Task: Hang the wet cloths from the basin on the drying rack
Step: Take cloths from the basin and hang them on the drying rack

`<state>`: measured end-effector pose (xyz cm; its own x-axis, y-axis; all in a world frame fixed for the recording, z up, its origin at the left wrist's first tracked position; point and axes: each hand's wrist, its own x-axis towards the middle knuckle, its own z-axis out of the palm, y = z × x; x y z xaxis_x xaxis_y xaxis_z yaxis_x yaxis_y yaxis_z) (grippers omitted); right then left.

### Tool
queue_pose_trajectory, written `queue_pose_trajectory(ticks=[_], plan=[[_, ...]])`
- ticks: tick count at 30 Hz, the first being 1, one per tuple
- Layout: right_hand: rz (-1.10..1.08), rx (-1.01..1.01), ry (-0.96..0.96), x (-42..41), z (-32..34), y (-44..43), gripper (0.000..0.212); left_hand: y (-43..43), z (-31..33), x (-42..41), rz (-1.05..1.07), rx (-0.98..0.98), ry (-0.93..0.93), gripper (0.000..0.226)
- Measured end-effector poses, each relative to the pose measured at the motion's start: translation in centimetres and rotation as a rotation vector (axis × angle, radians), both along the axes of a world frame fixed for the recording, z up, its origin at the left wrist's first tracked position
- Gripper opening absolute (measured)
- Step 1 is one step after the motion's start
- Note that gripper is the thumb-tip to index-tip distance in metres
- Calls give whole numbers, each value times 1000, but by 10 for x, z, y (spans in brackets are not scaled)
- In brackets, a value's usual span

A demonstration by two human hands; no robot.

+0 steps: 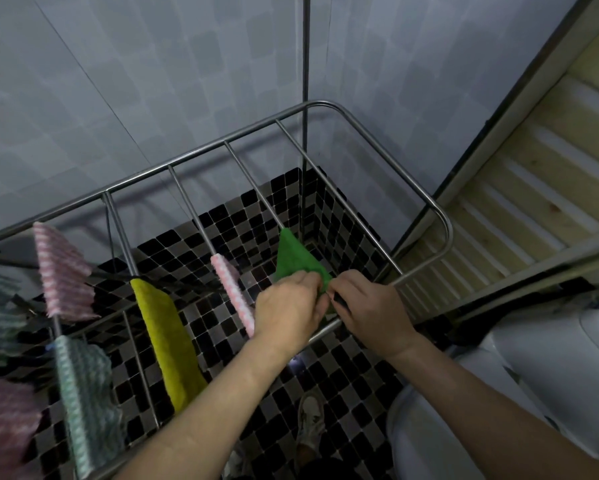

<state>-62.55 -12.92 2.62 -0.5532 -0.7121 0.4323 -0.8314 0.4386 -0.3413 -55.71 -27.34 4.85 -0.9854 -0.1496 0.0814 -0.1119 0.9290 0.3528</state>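
A green cloth (294, 258) hangs over a bar of the steel drying rack (367, 131). My left hand (287, 308) and my right hand (369, 306) both pinch its near edge, almost touching each other. Other cloths hang on the bars to the left: a narrow pink striped one (232, 294), a yellow one (170, 336), a wider pink striped one (62, 271) and a pale green striped one (83, 403). The basin is not in view.
More striped cloths (0, 306) hang at the far left edge. A white toilet (519, 393) stands at the right, close to my right forearm. Tiled walls meet behind the rack. Black-and-grey mosaic floor (325, 223) lies below; a shoe (308, 420) shows there.
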Motion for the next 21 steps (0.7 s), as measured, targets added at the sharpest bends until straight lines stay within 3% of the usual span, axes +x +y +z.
queue_pose_trajectory(ticks=[5,8,12,17,21], plan=[[-18,93,44,4,3,1,6,1,-3,-1,55,115,82,12],[-137,244,-63,6,8,-2,28,2,-4,1,-22,155,125,17],[-257,406,-167,7,19,-11,15,3,-6,1,-53,225,189,19],[-329,564,-180,7,31,-13,18,3,-7,5,-61,181,163,27],[-208,484,-342,-2,37,-5,17,6,-7,11,6,261,128,20]])
